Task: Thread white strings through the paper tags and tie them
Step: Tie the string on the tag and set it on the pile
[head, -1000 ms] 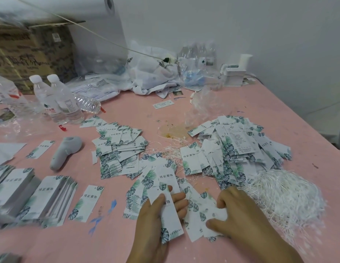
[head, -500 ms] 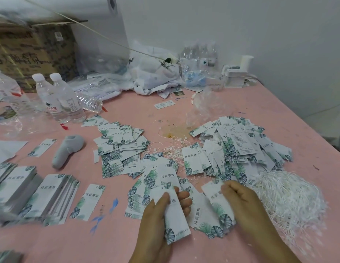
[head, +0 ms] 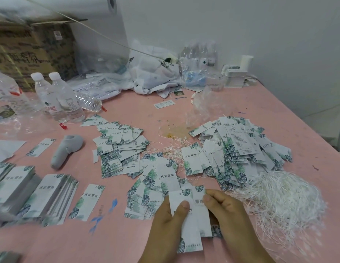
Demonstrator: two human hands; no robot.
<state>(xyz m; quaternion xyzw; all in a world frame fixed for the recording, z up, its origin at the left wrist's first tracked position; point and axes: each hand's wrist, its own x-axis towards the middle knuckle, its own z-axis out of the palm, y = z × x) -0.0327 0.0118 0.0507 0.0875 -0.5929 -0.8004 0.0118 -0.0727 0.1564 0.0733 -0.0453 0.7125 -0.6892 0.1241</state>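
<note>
Nearest the camera, both hands meet over the pink table [head: 241, 118]. Left hand [head: 166, 224] holds a paper tag [head: 186, 230] upright along its length, thumb pressed on the tag's face, fingers behind it. Right hand [head: 225, 211] pinches a second tag [head: 200, 215] at its upper edge between thumb and forefinger; this tag lies just behind and beside the first, overlapping it. Neither hand holds a string.

Just right of the right hand: a loose heap of white strings [head: 285, 198], touching the edge of the tag pile beyond it. Left of the hands: a fanned spread of tags [head: 152, 186], printed with green leaves. Farther left: a single tag [head: 87, 202] lying flat, then stacked tag bundles [head: 47, 196] near the table's left edge.

Mid-table: a right-hand tag pile [head: 239, 150] with strings trailing from it, and a second scattered pile [head: 119, 145] to its left. A grey handheld device [head: 65, 150] lies beside that pile. A yellowish stain [head: 171, 130] sits between the piles.

Far side: two upright water bottles [head: 59, 95], a cardboard box [head: 32, 54], crumpled white plastic bags [head: 154, 73] against the wall.
</note>
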